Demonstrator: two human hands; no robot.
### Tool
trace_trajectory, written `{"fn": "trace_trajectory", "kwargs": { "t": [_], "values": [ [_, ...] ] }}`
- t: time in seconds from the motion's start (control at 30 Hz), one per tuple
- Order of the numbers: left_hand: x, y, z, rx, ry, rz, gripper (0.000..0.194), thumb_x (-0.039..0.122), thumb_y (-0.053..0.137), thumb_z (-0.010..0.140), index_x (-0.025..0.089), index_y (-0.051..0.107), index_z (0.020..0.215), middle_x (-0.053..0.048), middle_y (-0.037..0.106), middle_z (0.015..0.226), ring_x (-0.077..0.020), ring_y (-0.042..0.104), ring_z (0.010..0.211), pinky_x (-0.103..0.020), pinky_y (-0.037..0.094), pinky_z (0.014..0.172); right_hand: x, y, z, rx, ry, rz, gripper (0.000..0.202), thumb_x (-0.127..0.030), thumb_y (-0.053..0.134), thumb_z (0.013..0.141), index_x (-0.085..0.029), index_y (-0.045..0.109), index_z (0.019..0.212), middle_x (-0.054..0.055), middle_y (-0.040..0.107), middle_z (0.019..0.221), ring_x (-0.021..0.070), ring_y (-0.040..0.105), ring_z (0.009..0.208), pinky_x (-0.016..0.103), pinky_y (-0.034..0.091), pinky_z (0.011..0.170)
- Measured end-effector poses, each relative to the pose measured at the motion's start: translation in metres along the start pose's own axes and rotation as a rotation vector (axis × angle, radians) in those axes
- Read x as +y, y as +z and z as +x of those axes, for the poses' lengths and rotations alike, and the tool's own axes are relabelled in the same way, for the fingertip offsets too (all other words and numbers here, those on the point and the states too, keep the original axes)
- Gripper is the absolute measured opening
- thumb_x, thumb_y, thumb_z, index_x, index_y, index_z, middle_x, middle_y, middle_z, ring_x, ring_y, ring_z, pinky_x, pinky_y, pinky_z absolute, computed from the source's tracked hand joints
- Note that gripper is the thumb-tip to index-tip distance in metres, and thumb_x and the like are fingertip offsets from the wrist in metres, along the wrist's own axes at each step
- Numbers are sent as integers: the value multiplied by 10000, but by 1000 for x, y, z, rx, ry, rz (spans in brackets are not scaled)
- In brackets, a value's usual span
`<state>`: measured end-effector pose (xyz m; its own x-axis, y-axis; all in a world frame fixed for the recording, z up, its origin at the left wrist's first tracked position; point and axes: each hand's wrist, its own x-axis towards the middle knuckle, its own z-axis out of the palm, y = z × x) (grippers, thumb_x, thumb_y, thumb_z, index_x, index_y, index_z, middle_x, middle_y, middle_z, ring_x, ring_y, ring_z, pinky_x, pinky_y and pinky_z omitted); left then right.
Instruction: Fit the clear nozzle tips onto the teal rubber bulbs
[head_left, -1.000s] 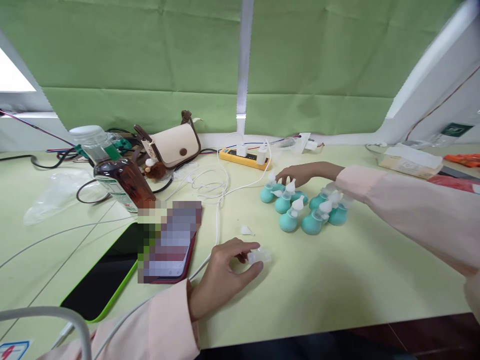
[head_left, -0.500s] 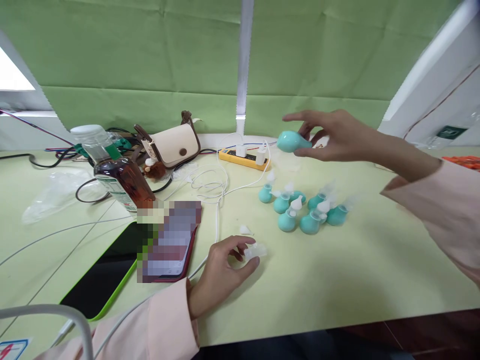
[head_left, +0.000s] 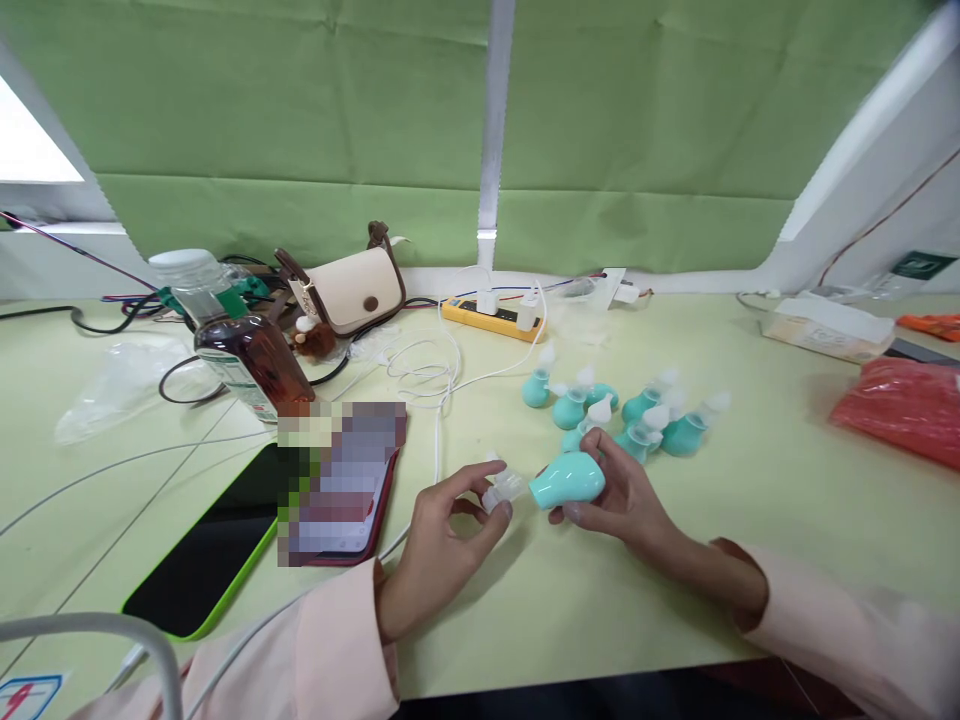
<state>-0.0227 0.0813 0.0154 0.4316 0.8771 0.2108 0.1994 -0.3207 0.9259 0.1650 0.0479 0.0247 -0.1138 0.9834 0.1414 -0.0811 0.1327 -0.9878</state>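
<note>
A glossy teal rubber bulb [head_left: 568, 480] lies on its side in my right hand [head_left: 626, 495], its narrow neck pointing left. Between the thumb and fingers of my left hand [head_left: 450, 535] is a small clear plastic fitting [head_left: 504, 488]. The neck and the fitting face each other, with a small gap between them. Behind my right hand stand several teal bulbs with clear and white tips, such as one bulb [head_left: 570, 408] near the front; one bulb without a visible tip [head_left: 602, 393] is partly hidden among them.
Left of my hands lie a black phone with a green edge [head_left: 210, 540] and a phone in a red case [head_left: 386, 500]. A bottle of brown liquid [head_left: 255, 365], a cream handbag [head_left: 360, 290] and a yellow power strip [head_left: 491, 318] stand behind. To the right is a red plastic packet [head_left: 900, 410].
My right hand has come down and toward my left hand, and the bulb's neck now points left instead of right. My left hand has barely moved and still holds the fitting.
</note>
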Motion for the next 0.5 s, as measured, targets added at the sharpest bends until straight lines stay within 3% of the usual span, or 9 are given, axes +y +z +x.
{"fn": "trace_trajectory", "kwargs": {
  "t": [0.17, 0.37, 0.5],
  "values": [
    [-3, 1, -1, -66, 8, 22, 294, 249, 508, 791, 173, 557, 1071, -70, 624, 961, -144, 597, 706, -261, 502, 658, 7, 1, 2, 18, 36, 77, 496, -306, 675, 669, -268, 307, 999, -18, 570, 753, 168, 624, 659, 347, 536, 634],
    [3, -2, -3, -143, 15, 24, 417, 265, 442, 839, 227, 385, 1250, -45, 632, 911, -141, 597, 716, -217, 488, 584, 10, 1, 1, -37, 94, 54, 397, -305, 667, 679, -225, 335, 882, -7, 574, 722, 124, 566, 592, 271, 482, 533],
    [4, 0, -2, -172, -6, 24, 316, 274, 451, 833, 229, 476, 1145, -47, 623, 941, -153, 594, 764, -230, 481, 619, 13, 3, 2, -152, 159, 56, 377, -334, 618, 724, -218, 340, 949, 2, 564, 748, 87, 506, 531, 249, 442, 512]
  ]
}}
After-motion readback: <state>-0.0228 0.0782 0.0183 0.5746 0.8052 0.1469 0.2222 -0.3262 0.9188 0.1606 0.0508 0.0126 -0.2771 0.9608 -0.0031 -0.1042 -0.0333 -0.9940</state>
